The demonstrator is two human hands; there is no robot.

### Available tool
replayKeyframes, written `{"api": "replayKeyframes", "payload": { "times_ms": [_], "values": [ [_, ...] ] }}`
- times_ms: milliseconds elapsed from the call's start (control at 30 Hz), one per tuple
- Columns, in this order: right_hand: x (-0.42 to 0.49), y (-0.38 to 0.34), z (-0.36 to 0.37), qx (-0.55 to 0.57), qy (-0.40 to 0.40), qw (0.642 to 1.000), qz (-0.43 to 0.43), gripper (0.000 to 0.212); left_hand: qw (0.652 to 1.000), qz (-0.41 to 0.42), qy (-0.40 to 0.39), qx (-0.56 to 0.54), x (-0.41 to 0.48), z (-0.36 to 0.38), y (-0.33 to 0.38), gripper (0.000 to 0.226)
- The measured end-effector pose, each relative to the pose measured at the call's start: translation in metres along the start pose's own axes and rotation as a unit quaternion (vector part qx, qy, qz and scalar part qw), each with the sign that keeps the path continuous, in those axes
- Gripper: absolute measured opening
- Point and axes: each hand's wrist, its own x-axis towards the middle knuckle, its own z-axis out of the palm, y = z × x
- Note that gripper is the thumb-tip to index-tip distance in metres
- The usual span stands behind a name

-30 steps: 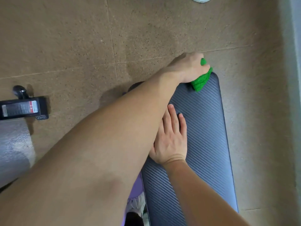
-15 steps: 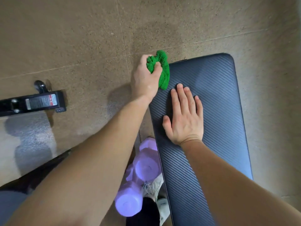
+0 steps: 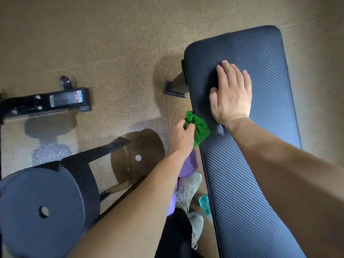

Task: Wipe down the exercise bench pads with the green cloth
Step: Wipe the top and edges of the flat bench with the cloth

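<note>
The dark ribbed bench pad (image 3: 264, 164) runs from the upper right down to the bottom edge. My left hand (image 3: 181, 135) grips the bunched green cloth (image 3: 198, 128) and holds it against the pad's left side edge, about halfway along. My right hand (image 3: 231, 94) lies flat on top of the pad with its fingers straight, just above and to the right of the cloth.
A black round stool (image 3: 42, 205) stands at the lower left. A black machine foot with a warning label (image 3: 61, 100) lies on the tan floor to the left. Purple dumbbells (image 3: 188, 164), a teal one (image 3: 204, 203) and my shoes (image 3: 188, 192) sit beside the bench. The bench's foot (image 3: 176, 87) sticks out at its left.
My left hand has drawn the cloth from the far end of the pad, round its far left corner and down along the left side edge towards me. My right hand stays flat on the pad.
</note>
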Motion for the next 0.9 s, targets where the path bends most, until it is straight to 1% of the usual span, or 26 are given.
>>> {"api": "replayKeyframes", "payload": {
  "times_ms": [33, 67, 100, 167, 200, 233, 267, 300, 333, 367, 400, 433, 500, 533, 633, 700, 733, 767, 800, 833, 867, 900],
  "values": [
    [-0.007, 0.001, -0.004, 0.020, 0.029, 0.999, 0.029, 0.060, 1.000, 0.009, -0.013, 0.017, -0.017, -0.005, -0.009, 0.015],
    [-0.016, 0.002, -0.008, 0.046, 0.057, 0.995, 0.066, 0.057, 0.999, 0.033, 0.006, 0.030, -0.033, -0.010, -0.016, 0.013],
    [-0.027, 0.005, -0.012, 0.071, 0.081, 0.989, 0.103, 0.055, 0.996, 0.063, 0.059, 0.034, -0.046, -0.014, -0.017, 0.017],
    [-0.053, 0.016, -0.019, 0.101, 0.105, 0.975, 0.171, 0.051, 0.972, 0.130, 0.196, 0.007, -0.053, -0.016, 0.002, 0.028],
    [-0.067, 0.024, -0.021, 0.109, 0.110, 0.967, 0.201, 0.049, 0.961, 0.164, 0.223, -0.017, -0.046, -0.012, 0.017, 0.034],
    [-0.079, 0.032, -0.022, 0.115, 0.115, 0.961, 0.226, 0.047, 0.956, 0.205, 0.209, -0.018, -0.036, -0.005, 0.038, 0.040],
    [-0.090, 0.041, -0.023, 0.117, 0.120, 0.955, 0.244, 0.045, 0.951, 0.253, 0.176, 0.010, -0.020, 0.006, 0.059, 0.045],
    [-0.099, 0.048, -0.024, 0.116, 0.125, 0.952, 0.256, 0.044, 0.942, 0.296, 0.140, 0.077, -0.002, 0.020, 0.077, 0.050],
    [-0.106, 0.055, -0.025, 0.114, 0.128, 0.950, 0.263, 0.043, 0.922, 0.331, 0.113, 0.168, 0.015, 0.034, 0.090, 0.055],
    [-0.112, 0.060, -0.025, 0.110, 0.128, 0.949, 0.268, 0.042, 0.893, 0.355, 0.100, 0.258, 0.029, 0.049, 0.096, 0.058],
    [-0.117, 0.064, -0.026, 0.109, 0.127, 0.948, 0.270, 0.041, 0.862, 0.375, 0.101, 0.326, 0.037, 0.062, 0.097, 0.060],
    [-0.121, 0.067, -0.027, 0.109, 0.126, 0.949, 0.269, 0.039, 0.839, 0.392, 0.104, 0.363, 0.037, 0.074, 0.093, 0.059],
    [-0.128, 0.072, -0.031, 0.110, 0.127, 0.950, 0.264, 0.036, 0.808, 0.445, 0.091, 0.374, 0.012, 0.097, 0.068, 0.056],
    [-0.131, 0.074, -0.033, 0.112, 0.126, 0.950, 0.261, 0.035, 0.792, 0.480, 0.068, 0.372, -0.013, 0.104, 0.049, 0.054],
    [-0.139, 0.077, -0.040, 0.120, 0.124, 0.950, 0.261, 0.037, 0.736, 0.546, -0.042, 0.398, -0.078, 0.099, -0.020, 0.056],
    [-0.146, 0.077, -0.039, 0.117, 0.122, 0.952, 0.256, 0.038, 0.690, 0.573, -0.077, 0.435, -0.071, 0.080, -0.030, 0.055],
    [-0.148, 0.076, -0.037, 0.115, 0.118, 0.954, 0.251, 0.038, 0.669, 0.586, -0.060, 0.453, -0.052, 0.074, -0.016, 0.057],
    [-0.149, 0.075, -0.035, 0.116, 0.115, 0.955, 0.246, 0.039, 0.663, 0.577, -0.030, 0.475, -0.031, 0.069, 0.005, 0.057],
    [-0.150, 0.072, -0.032, 0.119, 0.114, 0.955, 0.245, 0.038, 0.676, 0.552, 0.018, 0.487, -0.006, 0.066, 0.033, 0.057],
    [-0.150, 0.071, -0.030, 0.122, 0.117, 0.954, 0.248, 0.036, 0.714, 0.499, 0.060, 0.487, 0.019, 0.061, 0.067, 0.055],
    [-0.149, 0.069, -0.027, 0.125, 0.122, 0.952, 0.252, 0.034, 0.764, 0.433, 0.099, 0.468, 0.039, 0.057, 0.096, 0.054],
    [-0.148, 0.068, -0.025, 0.126, 0.124, 0.951, 0.255, 0.034, 0.807, 0.373, 0.123, 0.441, 0.054, 0.055, 0.113, 0.054]
  ]
}}
